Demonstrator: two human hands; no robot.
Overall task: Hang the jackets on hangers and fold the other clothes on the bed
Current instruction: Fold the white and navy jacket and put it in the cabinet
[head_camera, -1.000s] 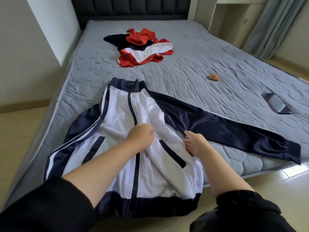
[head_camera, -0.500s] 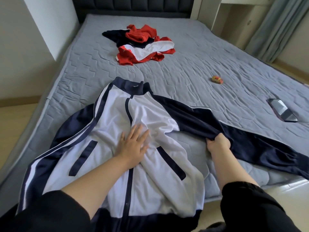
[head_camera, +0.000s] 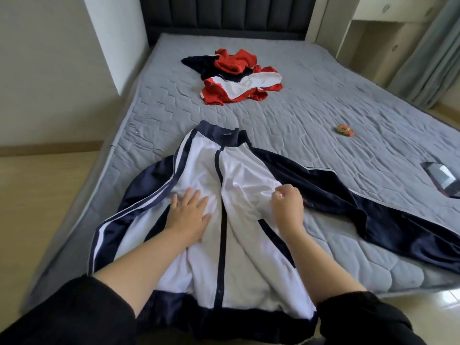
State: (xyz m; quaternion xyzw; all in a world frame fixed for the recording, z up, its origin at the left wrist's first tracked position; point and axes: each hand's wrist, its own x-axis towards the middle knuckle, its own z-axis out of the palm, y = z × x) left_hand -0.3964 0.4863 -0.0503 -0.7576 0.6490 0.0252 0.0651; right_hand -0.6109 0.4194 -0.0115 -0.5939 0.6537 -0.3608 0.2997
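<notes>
Lengthwise, the jacket [head_camera: 239,257] lies front-up — collar [head_camera: 219,135] toward the headboard [head_camera: 224,13], hem [head_camera: 224,317] nearest.

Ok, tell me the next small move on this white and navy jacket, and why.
Probably draw the right hand outward to pull its pinched panel flat. The white front of the jacket is wrinkled beside the zip, while the left hand lies flat on the other panel and can pin it.
</notes>
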